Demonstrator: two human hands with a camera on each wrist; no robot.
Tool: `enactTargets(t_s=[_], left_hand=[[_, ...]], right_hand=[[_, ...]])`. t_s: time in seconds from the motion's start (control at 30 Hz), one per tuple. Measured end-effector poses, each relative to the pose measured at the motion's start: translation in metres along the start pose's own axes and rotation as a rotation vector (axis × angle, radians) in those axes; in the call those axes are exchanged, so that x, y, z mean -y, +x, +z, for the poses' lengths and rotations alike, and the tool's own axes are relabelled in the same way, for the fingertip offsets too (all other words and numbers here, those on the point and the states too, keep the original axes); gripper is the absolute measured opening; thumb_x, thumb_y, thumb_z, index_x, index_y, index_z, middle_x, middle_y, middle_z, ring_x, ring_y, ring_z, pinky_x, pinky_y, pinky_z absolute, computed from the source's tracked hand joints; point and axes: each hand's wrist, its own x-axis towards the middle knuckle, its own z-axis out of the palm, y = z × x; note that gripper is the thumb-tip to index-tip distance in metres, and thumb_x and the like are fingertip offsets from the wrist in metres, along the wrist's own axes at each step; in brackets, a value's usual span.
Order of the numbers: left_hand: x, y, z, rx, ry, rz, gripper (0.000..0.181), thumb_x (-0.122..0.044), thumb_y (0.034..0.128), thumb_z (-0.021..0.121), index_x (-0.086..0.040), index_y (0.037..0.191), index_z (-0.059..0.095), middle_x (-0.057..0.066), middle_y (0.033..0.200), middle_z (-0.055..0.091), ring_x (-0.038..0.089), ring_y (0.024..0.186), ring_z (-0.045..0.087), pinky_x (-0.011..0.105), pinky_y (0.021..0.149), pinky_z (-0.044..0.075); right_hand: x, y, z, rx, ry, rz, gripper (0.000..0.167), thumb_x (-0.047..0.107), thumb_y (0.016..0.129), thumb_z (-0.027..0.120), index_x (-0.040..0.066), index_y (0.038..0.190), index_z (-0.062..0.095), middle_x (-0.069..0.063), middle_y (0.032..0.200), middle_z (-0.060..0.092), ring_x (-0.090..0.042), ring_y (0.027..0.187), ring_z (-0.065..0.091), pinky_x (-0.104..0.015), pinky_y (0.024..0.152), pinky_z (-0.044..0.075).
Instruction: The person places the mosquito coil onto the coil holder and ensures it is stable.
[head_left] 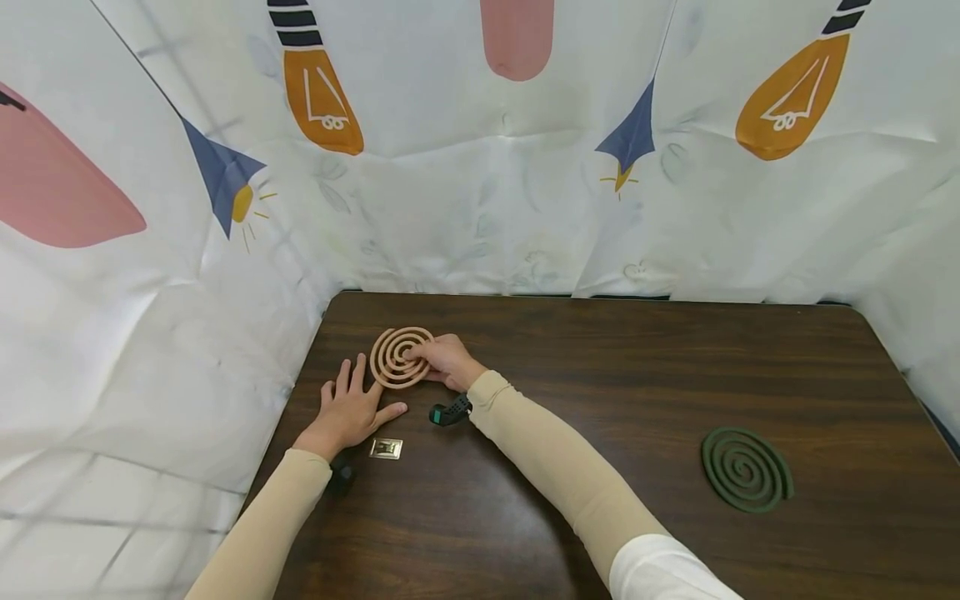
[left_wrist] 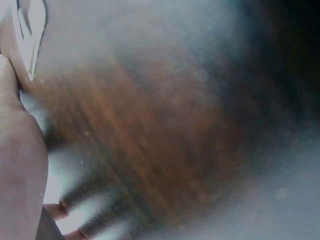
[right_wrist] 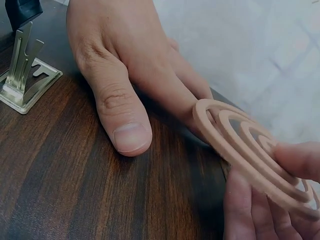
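Note:
A tan mosquito coil (head_left: 390, 372) is pinched in my right hand (head_left: 448, 362), the thumb on top near its centre and fingers underneath. In the right wrist view the coil (right_wrist: 220, 140) tilts above the dark wood. My left hand (head_left: 348, 417) lies over the tabletop with fingers spread and holds nothing. Its index finger reaches the coil's edge; whether they touch I cannot tell. Just beside the left thumb sits a small metal coil stand (head_left: 386, 449), whose upright prongs show in the right wrist view. The left wrist view is mostly blurred wood.
A green mosquito coil (head_left: 742, 469) lies flat on the right part of the brown wooden table (head_left: 585, 358). White printed cloth (head_left: 480, 208) hangs along the table's back and sides. Dark straps (head_left: 450, 411) circle both wrists.

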Motion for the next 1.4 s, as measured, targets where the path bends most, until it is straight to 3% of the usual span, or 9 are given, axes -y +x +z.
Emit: enactTargets(t_s=[0.33, 0.9, 1.4], left_hand=[[-0.0008, -0.0005, -0.0012, -0.002, -0.001, 0.002, 0.087, -0.066, 0.1018, 0.047, -0.011, 0.165, 0.026, 0.034, 0.171, 0.002, 0.059, 0.157, 0.002, 0.080, 0.115, 0.018], [-0.0003, -0.0007, -0.0005, 0.005, -0.005, -0.003, 0.088, -0.069, 0.1010, 0.046, -0.012, 0.165, 0.026, 0.033, 0.171, 0.001, 0.058, 0.157, 0.001, 0.079, 0.115, 0.018], [0.0003, -0.0009, -0.0001, 0.012, -0.009, -0.004, 0.089, -0.069, 0.1011, 0.045, -0.012, 0.166, 0.025, 0.033, 0.171, -0.001, 0.058, 0.158, 0.000, 0.079, 0.116, 0.017]], right_hand=[[0.0004, 0.0002, -0.0017, 0.031, -0.002, 0.001, 0.007, 0.012, 0.094, 0.076, 0.007, 0.099, 0.078, 0.000, 0.083, 0.074, -0.010, 0.073, 0.072, -0.032, 0.078, 0.064], [-0.0016, 0.0013, -0.0018, 0.019, 0.001, 0.000, 0.015, 0.011, 0.094, 0.075, 0.002, 0.105, 0.077, -0.003, 0.085, 0.075, -0.010, 0.073, 0.072, -0.032, 0.080, 0.064], [-0.0020, 0.0032, -0.0030, 0.019, -0.006, 0.001, 0.012, 0.010, 0.096, 0.068, 0.003, 0.094, 0.078, -0.002, 0.075, 0.073, -0.010, 0.067, 0.072, -0.029, 0.072, 0.063]])
